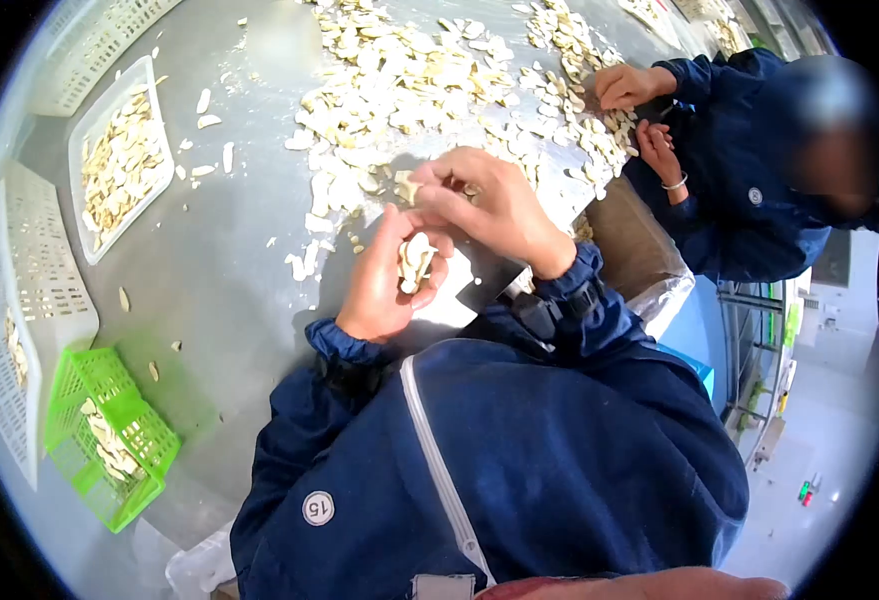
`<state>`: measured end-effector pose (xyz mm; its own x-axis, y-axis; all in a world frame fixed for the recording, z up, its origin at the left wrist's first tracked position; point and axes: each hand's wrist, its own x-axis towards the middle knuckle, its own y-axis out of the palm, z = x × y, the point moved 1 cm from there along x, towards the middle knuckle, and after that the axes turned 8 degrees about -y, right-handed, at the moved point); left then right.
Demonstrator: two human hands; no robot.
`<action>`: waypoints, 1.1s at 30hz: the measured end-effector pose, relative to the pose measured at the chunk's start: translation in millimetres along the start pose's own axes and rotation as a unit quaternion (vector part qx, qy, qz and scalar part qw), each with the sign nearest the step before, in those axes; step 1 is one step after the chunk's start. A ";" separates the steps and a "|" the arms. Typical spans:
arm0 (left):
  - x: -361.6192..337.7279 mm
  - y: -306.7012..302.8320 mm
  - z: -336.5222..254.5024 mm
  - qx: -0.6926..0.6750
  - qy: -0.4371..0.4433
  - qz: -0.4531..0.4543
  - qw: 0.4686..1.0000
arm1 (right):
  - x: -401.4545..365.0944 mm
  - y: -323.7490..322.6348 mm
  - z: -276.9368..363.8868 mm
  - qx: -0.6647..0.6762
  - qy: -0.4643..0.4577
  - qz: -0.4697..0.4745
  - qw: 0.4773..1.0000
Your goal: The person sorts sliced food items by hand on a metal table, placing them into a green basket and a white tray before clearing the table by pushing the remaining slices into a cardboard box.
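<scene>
- A left hand (391,275) curls around pale slices (415,262), near the main pile (389,95) on the desk (244,285).
- The right hand (486,203) pinches a single slice (406,188) beside the pile.

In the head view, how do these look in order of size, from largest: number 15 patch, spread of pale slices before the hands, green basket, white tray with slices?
1. Spread of pale slices
2. White tray and green basket: too alike to rank
3. Number 15 patch
</scene>
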<state>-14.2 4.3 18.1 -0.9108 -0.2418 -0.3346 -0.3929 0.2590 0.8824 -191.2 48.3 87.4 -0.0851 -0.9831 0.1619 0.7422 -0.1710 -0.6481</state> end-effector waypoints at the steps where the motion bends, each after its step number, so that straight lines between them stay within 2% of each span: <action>1: 0.0 -4.2 1.0 0.003 0.004 0.001 1.000 | -9.3 -0.3 1.3 0.010 -0.024 -0.029 0.999; 2: 1.6 -6.5 0.8 0.003 0.005 0.006 1.000 | -17.0 0.1 -1.8 0.019 -0.050 -0.059 0.997; 5: 0.4 -6.3 -0.3 0.037 0.011 -0.001 0.999 | -43.3 -12.3 -29.0 -0.210 -0.111 -0.076 0.968; 6: 0.1 -6.0 -0.5 0.040 0.011 0.003 0.999 | -55.2 -18.7 -43.9 -0.235 -0.108 -0.064 0.964; 8: -0.6 -6.6 -0.8 0.047 0.009 0.010 0.999 | -74.9 -34.0 -54.6 -0.254 -0.033 -0.101 0.961; 10: -3.0 -4.3 -1.7 0.052 -0.008 -0.004 0.999 | -77.9 -46.3 -56.8 -0.313 -0.003 -0.152 0.937; 12: -2.0 -3.0 -3.2 0.060 -0.017 -0.007 0.998 | -73.8 -44.9 -59.0 -0.293 -0.002 -0.182 0.939; 14: -3.3 -3.5 -3.0 0.071 -0.023 -0.004 0.997 | -56.3 -28.7 -54.6 -0.243 -0.072 -0.178 0.951; 16: -4.0 -0.1 -4.3 0.090 -0.018 -0.002 0.996 | -37.0 2.6 -36.9 -0.159 -0.121 -0.131 0.971; 18: -6.1 -2.3 -5.3 0.106 -0.019 0.032 0.994 | -26.8 26.5 -21.6 -0.185 -0.202 -0.078 0.958; 20: -8.3 2.0 -4.7 0.101 -0.024 0.032 0.994 | -30.2 35.9 -21.0 -0.197 -0.196 -0.030 0.960; 21: -9.6 5.0 -5.2 0.100 -0.024 0.032 0.994 | -32.1 34.8 -27.9 -0.209 -0.202 -0.041 0.956; 25: -9.1 6.1 -4.2 0.098 -0.024 0.019 0.995 | -57.7 -0.3 -44.3 -0.249 -0.152 -0.162 0.943; 26: -9.0 5.5 -4.1 0.098 -0.026 0.018 0.995 | -69.1 -10.9 -41.7 -0.258 -0.134 -0.138 0.947; 30: -8.3 5.1 -4.7 0.099 -0.026 0.023 0.994 | -95.3 -4.3 -28.4 -0.206 -0.188 -0.040 0.959; 31: -7.7 4.9 -4.7 0.100 -0.026 0.024 0.994 | -100.2 -1.0 -28.1 -0.227 -0.189 -0.034 0.955; 33: -9.3 4.0 -4.5 0.101 -0.025 0.019 0.994 | -99.1 -8.7 -43.8 -0.259 -0.152 -0.090 0.950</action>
<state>-6.7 3.4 26.2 -0.9284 -0.1831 -0.3233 -0.3715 0.4508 0.8116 -218.3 144.4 44.5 0.0751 -0.8840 0.4613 0.3013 -0.4209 -0.8556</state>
